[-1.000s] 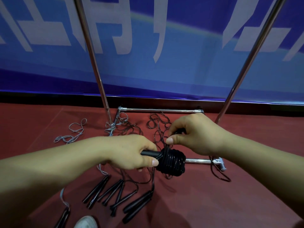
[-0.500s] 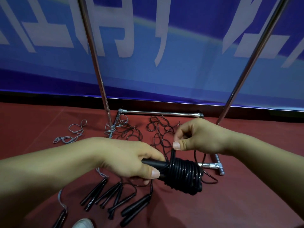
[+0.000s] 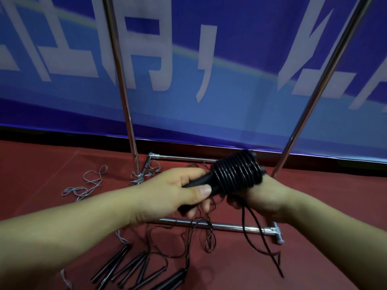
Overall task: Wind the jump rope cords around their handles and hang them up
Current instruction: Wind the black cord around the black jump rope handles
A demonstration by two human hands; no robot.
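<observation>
My left hand grips the black handles of a jump rope, thumb on top. A thick coil of black cord is wound round the far end of the handles, tilted up to the right. My right hand sits under and behind the coil and holds the loose cord tail, which hangs down toward the floor. The right fingers are mostly hidden behind the coil.
A chrome rack stands ahead: two upright poles and base bars on the red floor. Several black handles and tangled black cords lie below; a grey cord lies left. A blue banner is behind.
The wound bundle has risen and tilted up to the right. My right hand has gone from pinching cord above the coil to below and behind it, with the tail now hanging down.
</observation>
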